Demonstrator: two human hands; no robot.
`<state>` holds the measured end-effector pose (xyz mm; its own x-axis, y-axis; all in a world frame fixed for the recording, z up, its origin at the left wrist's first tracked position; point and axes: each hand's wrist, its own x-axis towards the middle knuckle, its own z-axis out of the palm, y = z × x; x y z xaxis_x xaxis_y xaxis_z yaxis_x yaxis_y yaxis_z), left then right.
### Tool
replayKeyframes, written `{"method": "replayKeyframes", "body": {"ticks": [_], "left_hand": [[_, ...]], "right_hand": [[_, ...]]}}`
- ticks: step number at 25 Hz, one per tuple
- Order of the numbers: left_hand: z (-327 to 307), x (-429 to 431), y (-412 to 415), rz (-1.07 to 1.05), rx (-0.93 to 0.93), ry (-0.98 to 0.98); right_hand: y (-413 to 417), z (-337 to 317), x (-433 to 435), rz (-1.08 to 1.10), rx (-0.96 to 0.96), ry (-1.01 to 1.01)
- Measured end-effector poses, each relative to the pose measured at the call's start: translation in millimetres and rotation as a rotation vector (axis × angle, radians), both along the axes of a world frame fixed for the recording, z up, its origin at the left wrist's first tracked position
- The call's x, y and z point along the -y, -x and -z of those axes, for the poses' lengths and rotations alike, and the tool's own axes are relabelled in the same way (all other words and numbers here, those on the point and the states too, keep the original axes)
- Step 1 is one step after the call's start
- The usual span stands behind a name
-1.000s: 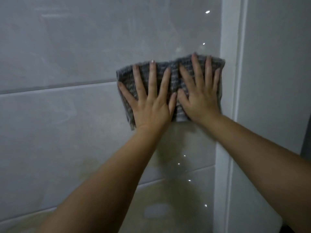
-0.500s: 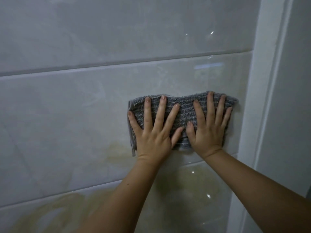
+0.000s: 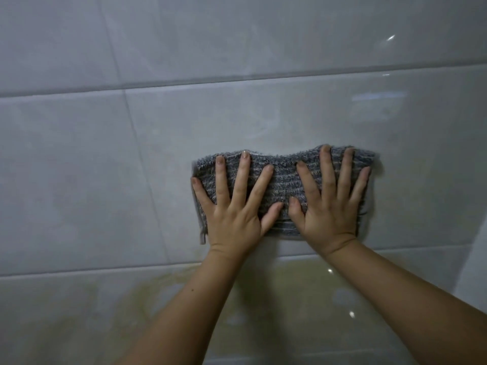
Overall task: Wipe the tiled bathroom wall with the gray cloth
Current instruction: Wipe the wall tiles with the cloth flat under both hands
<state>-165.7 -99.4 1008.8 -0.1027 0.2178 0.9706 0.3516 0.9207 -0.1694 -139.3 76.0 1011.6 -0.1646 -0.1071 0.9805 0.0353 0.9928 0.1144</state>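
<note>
gray cloth [image 3: 286, 180] pressed flat on tiled wall [image 3: 105, 154] under both hands.

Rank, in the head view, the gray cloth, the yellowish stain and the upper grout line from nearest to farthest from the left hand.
1. gray cloth: directly under the left hand.
2. yellowish stain: below the hand, lower tile.
3. upper grout line: above, farthest.
</note>
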Motion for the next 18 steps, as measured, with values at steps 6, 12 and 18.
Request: {"method": "replayKeyframes", "body": {"ticks": [6,12,18], "left_hand": [[15,103,16,-0.060,0.025,-0.018],[46,178,27,-0.085,0.061,-0.034],[82,180,27,-0.061,0.102,-0.034]], "right_hand": [[16,9,101,-0.052,0.007,-0.043],[27,30,176,-0.109,0.046,-0.063],[28,63,171,-0.100,0.078,-0.246]]}}
